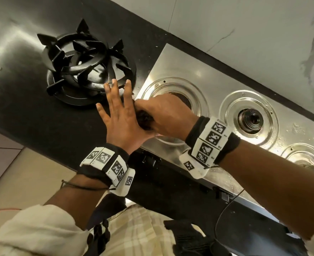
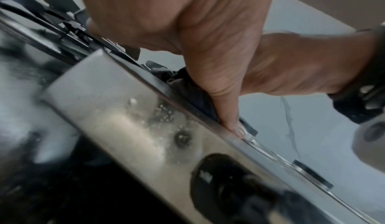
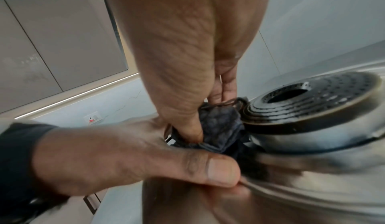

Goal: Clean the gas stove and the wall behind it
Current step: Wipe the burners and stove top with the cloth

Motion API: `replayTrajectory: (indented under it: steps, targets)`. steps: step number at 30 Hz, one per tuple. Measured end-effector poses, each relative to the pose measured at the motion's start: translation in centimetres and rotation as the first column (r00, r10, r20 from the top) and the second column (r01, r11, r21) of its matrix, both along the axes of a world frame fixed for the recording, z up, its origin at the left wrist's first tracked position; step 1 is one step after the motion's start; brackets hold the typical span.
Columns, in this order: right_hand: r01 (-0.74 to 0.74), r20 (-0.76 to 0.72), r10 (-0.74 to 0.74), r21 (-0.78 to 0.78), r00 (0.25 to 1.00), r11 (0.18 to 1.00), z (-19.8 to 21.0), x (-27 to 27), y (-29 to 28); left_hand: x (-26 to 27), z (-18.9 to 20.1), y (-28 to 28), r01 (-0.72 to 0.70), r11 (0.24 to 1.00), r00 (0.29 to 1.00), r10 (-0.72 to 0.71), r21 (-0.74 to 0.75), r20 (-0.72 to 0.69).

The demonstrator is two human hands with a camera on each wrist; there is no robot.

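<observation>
right hand (image 1: 163,115) grips cloth (image 3: 220,125) | burner (image 3: 312,99) beside, wrist-only

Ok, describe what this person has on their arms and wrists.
Each wrist carries a black strap with white blocks printed with black square-pattern markers: left wrist band, right wrist band. A thin dark cord circles the left forearm. Cream sleeves are pushed up both arms. Hands are bare.

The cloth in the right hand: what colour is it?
Dark grey; the cloth shows best in the right wrist view.

No readable text, only coded wristband (image 1: 210,139) markers
</observation>
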State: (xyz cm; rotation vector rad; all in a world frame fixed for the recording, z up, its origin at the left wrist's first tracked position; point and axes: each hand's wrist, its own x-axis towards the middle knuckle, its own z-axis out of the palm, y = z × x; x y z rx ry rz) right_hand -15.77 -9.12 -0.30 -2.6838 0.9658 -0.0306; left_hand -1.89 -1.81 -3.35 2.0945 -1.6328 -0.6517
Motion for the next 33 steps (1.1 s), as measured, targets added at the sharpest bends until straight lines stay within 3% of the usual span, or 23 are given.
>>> replayTrajectory:
  steps: [4,7,9,12,16,21,24,31,33]
  targets:
    - [0.035,0.048,-0.034,-0.017,0.998,0.999,-0.3,-0.6,1.8,1.5,0.6,-0.3,0.216,0.973,0.976,-0.216,0.085,-0.005]
    - [0.027,0.107,-0.027,0.003,0.994,1.0,-0.5,-1.0,2.8,4.4,1.0,-1.7,0.469,0.856,0.882,-0.465,0.218,-0.072]
    - [0.023,0.145,-0.023,0.001,0.989,1.0,-0.7,-1.2,3.5,5.5,1.1,-2.6,0.591,0.759,0.791,-0.612,0.272,-0.012]
    - [0.034,0.175,-0.035,0.008,0.984,0.999,-1.3,-1.9,4.2,5.2,1.3,-3.6,0.683,0.663,0.655,-0.742,0.308,0.144]
    - [0.036,0.181,-0.044,0.046,0.983,0.998,-1.5,-3.1,5.1,5.3,1.4,-4.0,0.714,0.631,0.578,-0.776,0.303,0.254]
    - [0.089,0.155,-0.112,0.151,0.982,0.985,-0.8,-6.4,6.3,5.5,1.7,-4.1,0.72,0.604,0.553,-0.797,0.342,0.244]
    - [0.193,0.124,-0.214,0.166,0.969,0.967,-0.3,-9.2,7.0,5.4,1.7,-4.3,0.719,0.614,0.561,-0.789,0.326,0.25]
    - [0.39,0.117,-0.409,0.158,0.905,0.907,0.3,-13.5,6.0,4.6,0.8,-3.7,0.697,0.709,0.672,-0.699,0.109,0.246]
    - [0.481,0.152,-0.498,0.135,0.854,0.866,-0.3,-14.3,5.8,4.3,0.5,-3.6,0.682,0.728,0.693,-0.672,0.063,0.261]
